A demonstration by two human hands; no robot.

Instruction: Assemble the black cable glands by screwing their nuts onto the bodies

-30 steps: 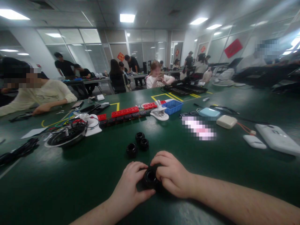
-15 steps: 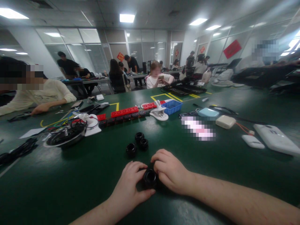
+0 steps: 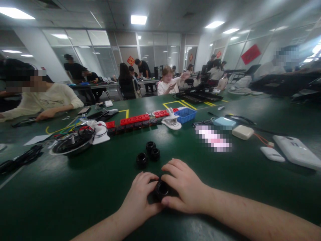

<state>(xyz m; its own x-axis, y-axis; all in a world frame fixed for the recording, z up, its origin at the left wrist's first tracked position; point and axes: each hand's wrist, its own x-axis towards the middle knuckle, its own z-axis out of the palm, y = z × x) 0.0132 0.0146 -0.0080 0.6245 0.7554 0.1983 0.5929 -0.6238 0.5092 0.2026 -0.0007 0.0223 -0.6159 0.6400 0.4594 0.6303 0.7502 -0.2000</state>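
Observation:
Both of my hands grip one small black ring-shaped part just above the green table, close to me. My left hand curls round its left side. My right hand wraps its fingers over the top and right side. Three more black rings lie a little farther out: one on the left, and two touching each other.
A red and black row of blocks, a white clamp and a blue basket lie across the middle. A round tray of cables sits left; white devices lie right. A person in a cream top sits at far left.
My right hand has closed further round the black ring, thumb now under it. The view has shifted slightly. A seated person in the background has raised a hand.

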